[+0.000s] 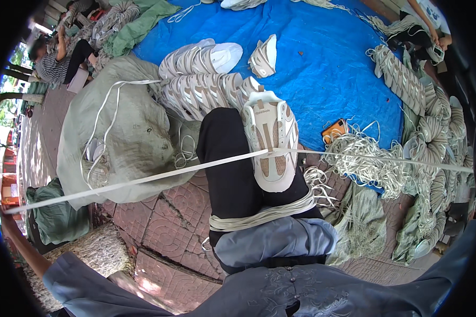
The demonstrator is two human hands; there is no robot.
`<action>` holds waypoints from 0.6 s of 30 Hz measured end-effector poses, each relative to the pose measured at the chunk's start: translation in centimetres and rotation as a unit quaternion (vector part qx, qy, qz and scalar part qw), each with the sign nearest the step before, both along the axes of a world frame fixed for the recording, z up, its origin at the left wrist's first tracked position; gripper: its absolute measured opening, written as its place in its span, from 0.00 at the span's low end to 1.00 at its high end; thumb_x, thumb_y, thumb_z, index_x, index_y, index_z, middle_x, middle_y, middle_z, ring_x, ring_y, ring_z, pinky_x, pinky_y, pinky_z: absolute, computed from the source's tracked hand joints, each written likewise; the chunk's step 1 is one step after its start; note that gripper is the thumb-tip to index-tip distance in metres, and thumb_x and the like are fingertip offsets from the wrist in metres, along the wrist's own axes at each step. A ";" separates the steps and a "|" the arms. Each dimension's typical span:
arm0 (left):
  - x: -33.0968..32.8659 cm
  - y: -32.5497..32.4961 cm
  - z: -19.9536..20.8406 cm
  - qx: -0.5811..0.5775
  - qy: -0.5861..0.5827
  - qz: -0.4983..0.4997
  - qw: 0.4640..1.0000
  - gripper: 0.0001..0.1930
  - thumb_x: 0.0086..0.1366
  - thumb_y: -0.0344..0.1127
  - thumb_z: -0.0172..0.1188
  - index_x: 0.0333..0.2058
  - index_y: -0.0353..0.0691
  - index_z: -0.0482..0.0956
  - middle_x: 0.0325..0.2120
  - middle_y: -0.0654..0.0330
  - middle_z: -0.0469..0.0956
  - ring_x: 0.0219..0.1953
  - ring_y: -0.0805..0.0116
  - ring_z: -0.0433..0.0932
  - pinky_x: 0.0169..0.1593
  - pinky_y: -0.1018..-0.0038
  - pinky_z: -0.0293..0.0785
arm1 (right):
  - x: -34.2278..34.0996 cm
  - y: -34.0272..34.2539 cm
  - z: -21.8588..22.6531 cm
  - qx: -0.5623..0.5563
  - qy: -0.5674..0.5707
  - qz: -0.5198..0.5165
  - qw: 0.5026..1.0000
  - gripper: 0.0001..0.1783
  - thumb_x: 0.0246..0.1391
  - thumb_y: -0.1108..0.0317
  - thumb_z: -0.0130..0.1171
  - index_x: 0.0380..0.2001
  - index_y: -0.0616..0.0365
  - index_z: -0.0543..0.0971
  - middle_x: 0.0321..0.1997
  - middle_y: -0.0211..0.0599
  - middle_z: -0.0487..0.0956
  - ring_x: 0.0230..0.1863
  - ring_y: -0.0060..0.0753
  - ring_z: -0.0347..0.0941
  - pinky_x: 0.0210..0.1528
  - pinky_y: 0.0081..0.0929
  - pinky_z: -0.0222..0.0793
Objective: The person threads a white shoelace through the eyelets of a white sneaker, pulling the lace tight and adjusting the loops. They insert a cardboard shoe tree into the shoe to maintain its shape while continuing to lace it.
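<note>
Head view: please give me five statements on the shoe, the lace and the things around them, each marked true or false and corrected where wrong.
1. The beige shoe rests on black trousers. True.
2. The left hand is at the far left, where the white lace ends. True.
3. The white lace hangs slack. False: it stretches out to both sides.
4. The right hand is plainly visible. False: it is out of view.
5. The orange object lies on the shoe. False: it lies beside a pile of loose laces.
</note>
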State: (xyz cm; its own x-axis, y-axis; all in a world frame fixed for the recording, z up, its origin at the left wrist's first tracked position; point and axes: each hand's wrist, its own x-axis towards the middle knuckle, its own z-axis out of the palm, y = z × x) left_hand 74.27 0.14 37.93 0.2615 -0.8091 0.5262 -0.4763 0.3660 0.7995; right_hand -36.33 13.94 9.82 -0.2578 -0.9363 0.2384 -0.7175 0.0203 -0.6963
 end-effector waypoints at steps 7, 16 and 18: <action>-1.8 8.8 -10.3 0.007 0.130 0.248 0.960 0.16 0.62 0.34 0.45 0.46 0.32 0.62 0.34 0.59 0.71 0.35 0.74 0.69 0.38 0.79 0.67 | 6.7 -4.2 7.0 -0.080 0.057 0.073 0.992 0.08 0.48 0.74 0.52 0.34 0.63 0.73 0.26 0.32 0.69 0.21 0.18 0.59 0.25 0.13 0.56; -13.9 5.7 -6.9 -0.022 0.065 0.182 0.981 0.10 0.59 0.32 0.47 0.38 0.33 0.64 0.29 0.60 0.69 0.30 0.73 0.68 0.34 0.79 0.65 | 5.6 -4.1 12.7 -0.158 0.110 0.050 0.980 0.07 0.47 0.74 0.52 0.32 0.62 0.74 0.23 0.30 0.68 0.18 0.17 0.57 0.23 0.13 0.54; -16.2 5.2 -5.6 -0.037 0.048 0.165 0.984 0.09 0.59 0.32 0.47 0.36 0.33 0.64 0.27 0.60 0.69 0.29 0.73 0.67 0.33 0.78 0.65 | 5.7 -4.2 13.1 -0.163 0.122 0.051 0.978 0.07 0.46 0.74 0.52 0.31 0.62 0.74 0.22 0.29 0.68 0.18 0.17 0.56 0.22 0.13 0.53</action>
